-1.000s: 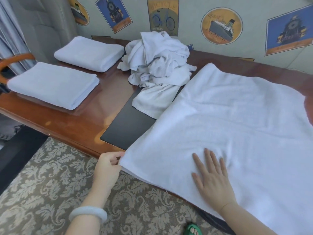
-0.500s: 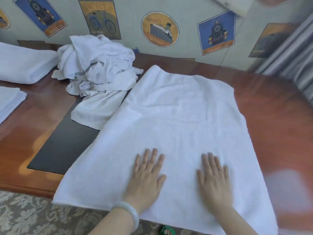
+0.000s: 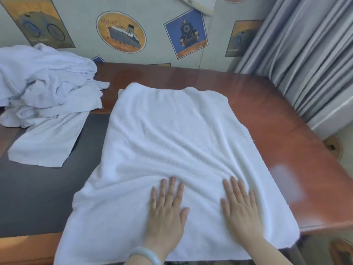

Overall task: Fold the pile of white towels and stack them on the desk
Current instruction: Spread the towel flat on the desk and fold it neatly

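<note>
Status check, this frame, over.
Left hand, right hand open, flat on spread towel. Towel unfolded, wrinkled, near edge overhanging desk. Nothing in the way; pile at left.

An oval ship emblem (image 3: pixel 121 31) on the wallpaper (image 3: pixel 156 8) carries the word "GREAT" along its top and "ATLANTIC" beneath the liner's hull; a smaller line under that is too blurred to read. Lettering on the orange band of the blue locomotive emblem (image 3: pixel 186 33) and on the bicycle emblem (image 3: pixel 40 25) cannot be made out.
</note>
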A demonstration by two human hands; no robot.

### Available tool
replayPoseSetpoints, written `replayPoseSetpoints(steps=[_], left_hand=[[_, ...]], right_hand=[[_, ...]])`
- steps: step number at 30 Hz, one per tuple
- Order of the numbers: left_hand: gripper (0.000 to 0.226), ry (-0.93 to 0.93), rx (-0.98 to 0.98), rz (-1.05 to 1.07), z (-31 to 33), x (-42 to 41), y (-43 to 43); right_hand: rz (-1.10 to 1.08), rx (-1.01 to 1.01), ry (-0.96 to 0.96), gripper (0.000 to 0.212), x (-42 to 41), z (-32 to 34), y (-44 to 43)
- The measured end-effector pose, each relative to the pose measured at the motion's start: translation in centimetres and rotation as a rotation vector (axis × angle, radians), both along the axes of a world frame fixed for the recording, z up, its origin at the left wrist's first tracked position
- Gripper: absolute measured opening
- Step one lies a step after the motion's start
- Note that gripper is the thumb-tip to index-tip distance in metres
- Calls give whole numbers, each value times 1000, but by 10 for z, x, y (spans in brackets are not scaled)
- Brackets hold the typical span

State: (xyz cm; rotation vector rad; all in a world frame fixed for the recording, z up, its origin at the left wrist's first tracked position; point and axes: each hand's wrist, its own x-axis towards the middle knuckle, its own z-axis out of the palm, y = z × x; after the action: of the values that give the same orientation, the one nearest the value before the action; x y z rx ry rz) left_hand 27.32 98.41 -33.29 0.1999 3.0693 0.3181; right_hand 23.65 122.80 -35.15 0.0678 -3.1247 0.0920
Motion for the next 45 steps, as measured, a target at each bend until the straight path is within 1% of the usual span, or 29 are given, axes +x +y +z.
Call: replayPoseSetpoints(steps=[2, 5, 7, 10, 13, 15, 17, 18, 19, 20, 22, 23, 25, 27, 28, 29, 32, 34, 35, 36, 37, 38, 39, 40, 41, 42, 43, 44, 45], left_hand=[[60, 19, 10, 12, 7, -4, -6], [56, 42, 14, 85, 13, -20, -25], [57, 50, -15, 85, 10, -28, -39], [60, 73, -22, 38, 1, -21, -49], [62, 81, -15, 10, 0, -4, -53], [61, 67, 1, 3, -1, 5, -58], [55, 79, 39, -46, -2, 7, -64], [48, 125, 71, -37, 0, 6, -72], [45, 171, 134, 25, 6, 1, -79], [45, 235, 197, 153, 13, -5, -88], [40, 321, 252, 522, 33, -18, -115], [40, 281, 267, 703, 42, -26, -130], [42, 38, 335, 965, 56, -43, -162], [31, -209, 415, 1049, 62, -60, -193], [21, -275, 483, 1043, 63, -68, -207], [17, -333, 569, 1026, 66, -75, -218], [49, -601, 841, 951, 79, -97, -242], [57, -812, 997, 869, 82, -106, -243], [58, -876, 1067, 839, 80, -110, -243], [61, -899, 1139, 807, 78, -113, -243], [57, -858, 1208, 791, 76, -114, -244], [46, -721, 1264, 809, 73, -114, -247], [35, -524, 1269, 849, 68, -113, -252], [31, -294, 1180, 894, 63, -110, -259], [33, -109, 991, 907, 60, -106, -265], [35, -30, 833, 894, 58, -103, -268], [36, -41, 759, 866, 56, -101, -268], [36, -124, 868, 862, 56, -104, -270], [36, -243, 1110, 892, 58, -110, -273]], right_hand=[[4, -31, 41, 58, -1, 3, -18], [213, -80, 66, 57, -15, 12, -68], [277, -118, 51, 57, -25, 14, -96], [270, -113, 17, 60, -30, 7, -99], [326, -91, 22, 59, -27, 3, -87], [325, -121, 37, 60, -30, 7, -89], [382, -192, 86, 60, -39, 16, -102], [452, -231, 95, 60, -47, 21, -115], [511, -250, 100, 55, -55, 25, -126], [553, -254, 92, 51, -64, 24, -139], [579, -248, 22, 52, -82, 18, -167], [572, -227, 4, 54, -88, 13, -178], [564, -183, -10, 56, -92, 5, -190], [573, -156, -5, 58, -91, 2, -193], [584, -137, 8, 58, -89, 3, -193], [588, -119, 12, 58, -88, 5, -193], [548, -78, 15, 55, -90, 8, -204], [575, -96, 48, 48, -95, 10, -217], [603, -122, 58, 47, -98, 11, -222], [622, -149, 55, 49, -100, 11, -226], [628, -169, 43, 53, -101, 11, -228], [621, -180, 35, 57, -102, 9, -229], [612, -185, 29, 58, -103, 7, -229], [609, -181, 24, 59, -103, 7, -228], [608, -171, 19, 59, -102, 7, -229], [607, -154, 20, 59, -102, 8, -229], [607, -137, 20, 59, -103, 9, -229], [607, -122, 17, 60, -103, 9, -229], [607, -112, 7, 60, -103, 9, -229]])
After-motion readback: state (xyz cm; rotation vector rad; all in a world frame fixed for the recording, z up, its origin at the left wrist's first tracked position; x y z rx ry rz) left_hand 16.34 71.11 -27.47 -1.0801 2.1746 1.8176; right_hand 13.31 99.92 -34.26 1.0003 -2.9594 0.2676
